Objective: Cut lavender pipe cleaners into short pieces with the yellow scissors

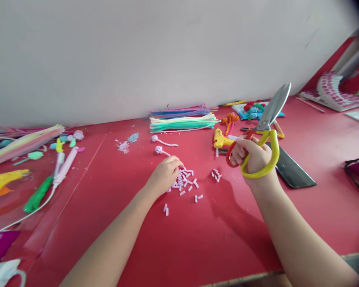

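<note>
My right hand (254, 159) is raised over the table and wrapped round a pair of scissors (269, 115). Its loops are yellow and red, and the blades point up and away, nearly closed. Low over the tabletop, my left hand (165, 173) has its fingers bent together at the edge of a heap of short lilac pipe cleaner pieces (184, 180). What its fingertips hold, if anything, is hidden. Just beyond it lies a lilac pipe cleaner flower (158, 150), its stem running toward the hand. A second flower (154, 138) with a stem lies behind that one.
Pipe cleaner bundles (182, 122) lie along the wall. A yellow glue gun (220, 139) and a black slab (293, 167) are at right. Another yellow glue gun (2, 185), a green-handled tool (38, 195) and a white cord (32, 215) occupy the left. The table's front edge (242, 279) is nearby.
</note>
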### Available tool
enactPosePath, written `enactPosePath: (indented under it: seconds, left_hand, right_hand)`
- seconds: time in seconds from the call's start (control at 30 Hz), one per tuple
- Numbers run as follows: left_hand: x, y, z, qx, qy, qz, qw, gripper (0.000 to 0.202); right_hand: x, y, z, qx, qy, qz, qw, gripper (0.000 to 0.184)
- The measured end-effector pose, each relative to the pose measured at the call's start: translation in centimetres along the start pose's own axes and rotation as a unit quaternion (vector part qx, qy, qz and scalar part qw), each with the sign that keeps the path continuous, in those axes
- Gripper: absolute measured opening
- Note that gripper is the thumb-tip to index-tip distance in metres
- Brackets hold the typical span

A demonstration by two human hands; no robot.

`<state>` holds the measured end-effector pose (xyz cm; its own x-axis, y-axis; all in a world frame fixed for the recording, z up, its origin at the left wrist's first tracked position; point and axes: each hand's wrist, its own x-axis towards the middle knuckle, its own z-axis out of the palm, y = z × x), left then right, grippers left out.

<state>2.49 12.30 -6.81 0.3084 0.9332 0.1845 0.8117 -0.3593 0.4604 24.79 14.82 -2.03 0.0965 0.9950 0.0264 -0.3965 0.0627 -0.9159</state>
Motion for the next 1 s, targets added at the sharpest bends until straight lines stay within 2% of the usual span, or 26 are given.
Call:
enactPosePath:
  seconds: [0.17,0.27,0.43,0.53,0.67,0.73,0.8,0.83,0.93,1.0]
  left_hand:
    - [0.9,-1.9,0.3,-0.036,0.054,-0.053,0.996,0.031]
    - [0.8,-1.5,-0.4,-0.066,0.051,-0.065,0.994,0.032]
    - [-0.2,1.3,-0.6,-0.136,-0.039,-0.007,0.99,0.032]
    - [-0.3,2.0,-0.5,-0.212,-0.12,-0.01,0.97,0.033]
    - [-0.5,1.8,-1.8,-0.291,-0.215,-0.026,0.932,0.03]
    - [-0.7,2.1,-2.3,-0.306,-0.202,-0.026,0.93,0.029]
    - [-1.0,2.8,-2.1,-0.309,-0.159,-0.012,0.938,0.029]
    - [-1.1,3.3,-1.9,-0.305,-0.161,-0.001,0.939,0.029]
    - [-2.0,4.5,-1.1,-0.283,-0.216,0.032,0.934,0.025]
    - [-2.7,4.6,-1.3,-0.296,-0.238,0.019,0.925,0.024]
  right_hand:
    - [-0.3,0.5,0.3,-0.001,-0.02,-0.011,1.0,0.018]
    - [-0.4,0.5,0.4,0.001,-0.014,-0.008,1.0,0.016]
    - [-0.5,0.5,0.6,0.012,-0.028,-0.012,0.999,0.014]
    - [-0.6,0.6,0.6,0.017,-0.041,-0.025,0.999,0.013]
    - [-0.9,0.7,0.7,0.021,-0.041,-0.032,0.998,0.012]
    - [-1.0,0.8,0.8,0.021,-0.044,-0.033,0.998,0.013]
    - [-1.1,1.1,1.0,0.014,-0.055,-0.033,0.998,0.014]
    - [-1.2,1.2,1.0,0.009,-0.061,-0.031,0.998,0.014]
    - [-1.3,1.9,1.2,-0.011,-0.07,-0.014,0.997,0.013]
    - [-1.4,2.3,1.4,-0.028,-0.077,0.003,0.997,0.013]
